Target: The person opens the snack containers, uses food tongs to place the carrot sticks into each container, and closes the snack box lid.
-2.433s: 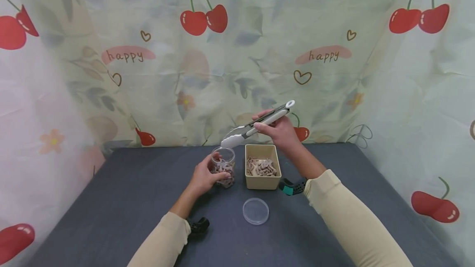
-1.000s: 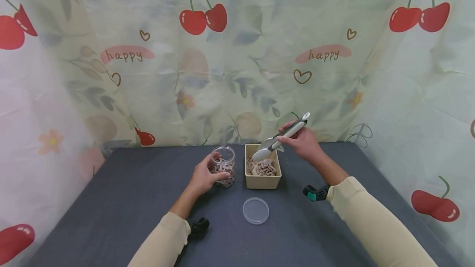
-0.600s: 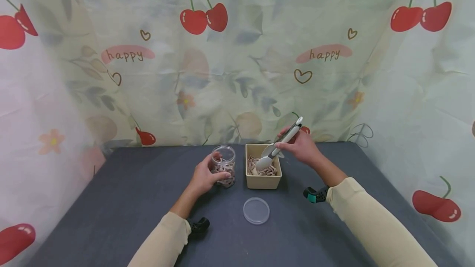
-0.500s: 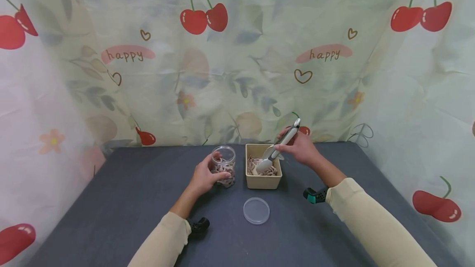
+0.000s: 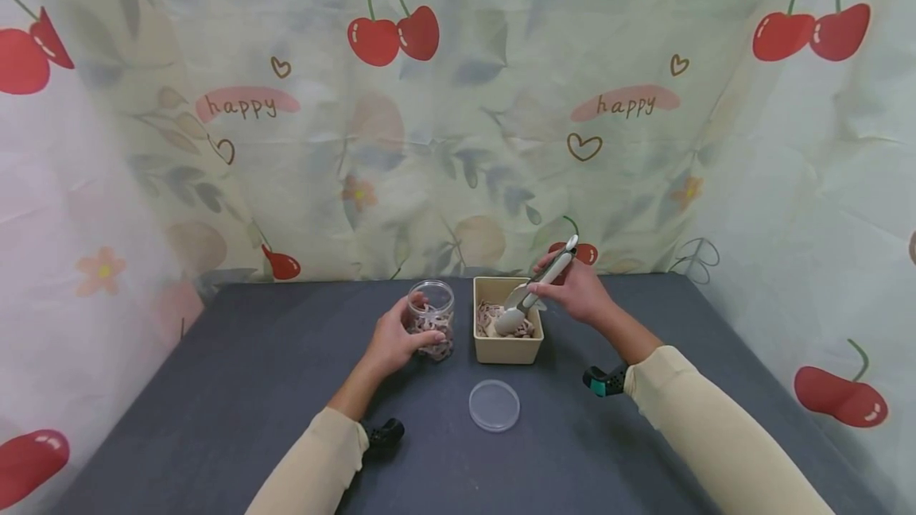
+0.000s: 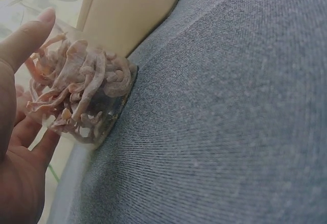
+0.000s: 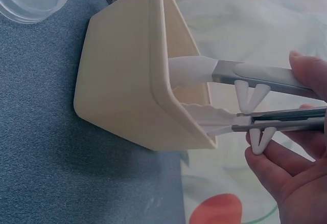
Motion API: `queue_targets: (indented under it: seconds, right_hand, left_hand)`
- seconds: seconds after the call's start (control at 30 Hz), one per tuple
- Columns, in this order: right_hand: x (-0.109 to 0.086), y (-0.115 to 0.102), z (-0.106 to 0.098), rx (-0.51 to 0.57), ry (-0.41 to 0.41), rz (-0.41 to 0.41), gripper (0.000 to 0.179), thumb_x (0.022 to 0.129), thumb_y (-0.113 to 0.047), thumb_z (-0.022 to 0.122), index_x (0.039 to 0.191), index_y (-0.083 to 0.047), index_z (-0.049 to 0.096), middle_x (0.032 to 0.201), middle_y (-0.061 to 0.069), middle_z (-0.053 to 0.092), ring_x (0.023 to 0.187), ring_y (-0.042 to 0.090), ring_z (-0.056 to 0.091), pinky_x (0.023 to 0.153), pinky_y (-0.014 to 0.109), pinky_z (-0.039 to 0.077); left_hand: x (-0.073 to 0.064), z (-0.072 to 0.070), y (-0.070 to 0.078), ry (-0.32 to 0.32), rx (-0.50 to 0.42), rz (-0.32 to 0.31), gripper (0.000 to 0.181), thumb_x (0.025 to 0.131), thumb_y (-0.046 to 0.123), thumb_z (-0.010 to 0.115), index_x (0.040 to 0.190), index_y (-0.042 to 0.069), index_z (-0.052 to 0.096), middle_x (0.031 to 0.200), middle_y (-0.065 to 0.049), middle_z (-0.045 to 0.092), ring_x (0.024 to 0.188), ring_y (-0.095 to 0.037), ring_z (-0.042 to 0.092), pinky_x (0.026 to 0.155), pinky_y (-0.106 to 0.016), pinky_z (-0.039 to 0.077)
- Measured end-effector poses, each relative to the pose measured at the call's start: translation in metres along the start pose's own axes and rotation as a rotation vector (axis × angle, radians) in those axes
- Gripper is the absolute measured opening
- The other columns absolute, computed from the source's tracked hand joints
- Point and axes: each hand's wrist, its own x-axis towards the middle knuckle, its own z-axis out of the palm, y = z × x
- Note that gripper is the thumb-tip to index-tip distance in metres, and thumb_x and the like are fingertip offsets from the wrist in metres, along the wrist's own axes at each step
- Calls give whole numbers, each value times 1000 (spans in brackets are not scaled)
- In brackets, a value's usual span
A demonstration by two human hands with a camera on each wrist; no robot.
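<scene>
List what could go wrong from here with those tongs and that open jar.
Tangled strips might trail from the tongs and drop onto the table between the bin and the jar.
The tongs could knock the jar's open rim; the left hand steadies it, but a bump might still tip it.
Stray pieces could land on the loose lid.

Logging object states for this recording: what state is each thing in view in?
Clear jar: upright, open, partly filled with strips, held by the left hand.
Round clear lid: off the jar, lying flat on the table.
Beige bin: upright, open-topped, strips inside.
Kitchen tongs: arms apart, heads inside the bin, gripped by the right hand.
</scene>
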Motion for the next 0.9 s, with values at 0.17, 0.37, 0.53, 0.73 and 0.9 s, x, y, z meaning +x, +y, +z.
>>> queue_targets:
  seconds: [0.17,0.37,0.53,0.73,0.9]
  right_hand:
    - [0,1,3,5,21,9,34,86,-15,75,112,-2,58,110,15,65,99,32,66,84,47,53]
    - [-1,3,6,-3,48,-5,33,87,-16,75,112,-1,59,110,15,66,98,32,67,82,47,53]
    - [-2,4,7,6,73,-12,32,87,-15,75,111,0,60,109,16,66,97,32,67,83,47,53]
    - [-3,3,7,30,95,-33,32,87,-15,75,111,1,60,108,17,67,98,33,66,82,47,53]
    - [-2,4,7,63,103,-33,30,87,-14,74,110,0,60,107,16,66,99,32,66,83,46,53]
  left_hand:
    - [-1,0,0,0,7,0,75,72,21,88,136,5,53,129,-10,59,110,-26,58,92,-44,46]
    - [-1,-1,1,-4,8,-4,76,72,21,88,136,4,52,130,-10,59,112,-26,57,94,-45,45]
    - [-1,-1,2,-3,3,-6,74,72,21,88,135,6,53,130,-11,59,113,-26,57,95,-45,45]
    - [-1,-1,2,-6,-2,-12,73,71,19,88,134,6,53,129,-10,59,113,-26,58,95,-45,45]
    - [-1,0,2,-7,-7,-16,74,72,20,88,135,6,53,131,-11,59,115,-26,57,96,-45,44]
